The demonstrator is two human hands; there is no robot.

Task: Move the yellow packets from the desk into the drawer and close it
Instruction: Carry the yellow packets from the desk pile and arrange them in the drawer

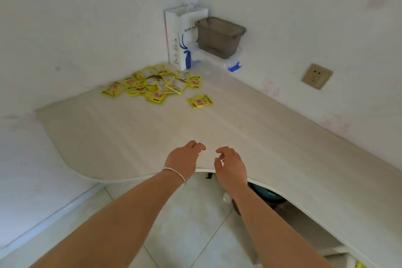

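Pale wood-grain desk (239, 119) — glossy yellow packets (152, 85) heaped far back; left hand (182, 162), right hand (231, 169) loosely curled, empty.

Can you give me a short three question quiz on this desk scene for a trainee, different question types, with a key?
1. True or false: the left hand holds a yellow packet.
2. Which lies apart from the packet pile? A) a single packet B) the white paper bag C) the grey basket
3. Fill in: a thin ___ circles the left wrist.

Key: 1. False; both it and the right hand hover empty over the desk, fingers loosely curled. 2. A. 3. Bracelet.
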